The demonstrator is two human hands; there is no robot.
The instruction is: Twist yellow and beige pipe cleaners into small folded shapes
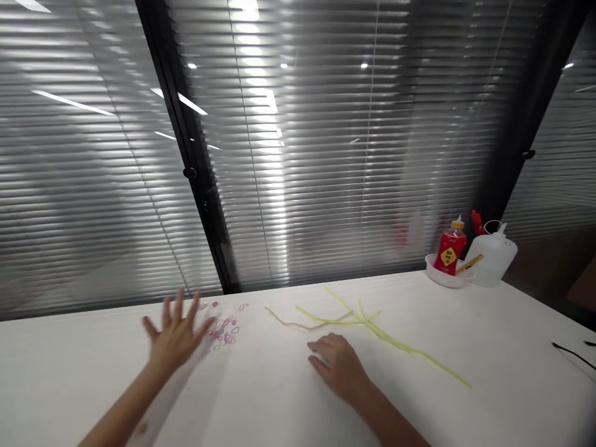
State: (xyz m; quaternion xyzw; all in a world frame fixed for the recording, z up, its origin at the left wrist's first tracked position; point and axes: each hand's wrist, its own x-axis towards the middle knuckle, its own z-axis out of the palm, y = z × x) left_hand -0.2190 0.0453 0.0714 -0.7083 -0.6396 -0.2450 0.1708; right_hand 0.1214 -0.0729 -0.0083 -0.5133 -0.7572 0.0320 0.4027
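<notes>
My left hand (174, 338) is spread wide above the white table, its fingers apart and nothing in it. Just right of its fingertips lies a scatter of small pink, red and purple rings (224, 330). My right hand (336, 363) hovers near the middle of the table, its fingers curled with a gap between thumb and forefinger, and nothing shows in that gap. Beyond it, a thin brown strand (298, 325) lies in a wavy line and touches several yellow-green strands (391, 340) that cross and run to the right.
At the back right, a pink dish (444, 279) holds a red bottle (450, 251) beside a translucent white squeeze bottle (491, 257). A black cable (572, 354) lies at the right edge. Windows with blinds (316, 155) rise behind the white table (270, 397).
</notes>
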